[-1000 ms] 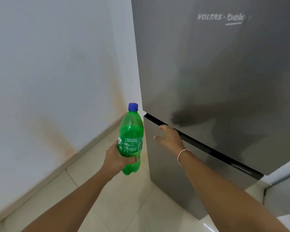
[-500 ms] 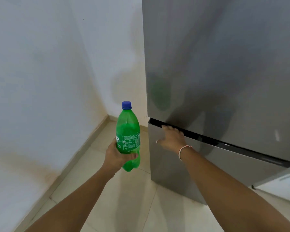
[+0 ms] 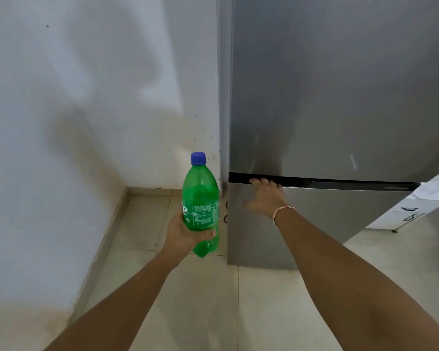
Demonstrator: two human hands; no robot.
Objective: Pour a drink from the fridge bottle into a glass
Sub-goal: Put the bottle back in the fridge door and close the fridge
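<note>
A green plastic bottle (image 3: pixel 200 198) with a blue cap (image 3: pixel 198 158) stands upright in my left hand (image 3: pixel 181 236), which grips its lower half. The bottle is held in the air left of the grey fridge (image 3: pixel 340 97). My right hand (image 3: pixel 265 196) lies flat against the top of the fridge's lower door (image 3: pixel 314 219), fingers spread, fingertips at the dark gap between the two doors. Both doors look shut. No glass is in view.
A white stained wall (image 3: pixel 74 110) runs along the left and meets the fridge in a corner. Beige floor tiles (image 3: pixel 213 300) lie below my arms. A white cabinet (image 3: pixel 413 211) with a handle juts in at the right, beside the fridge.
The view has swung so the fridge now faces me squarely. My right hand has stayed on the lower door's top edge. The bottle has stayed upright in my left hand.
</note>
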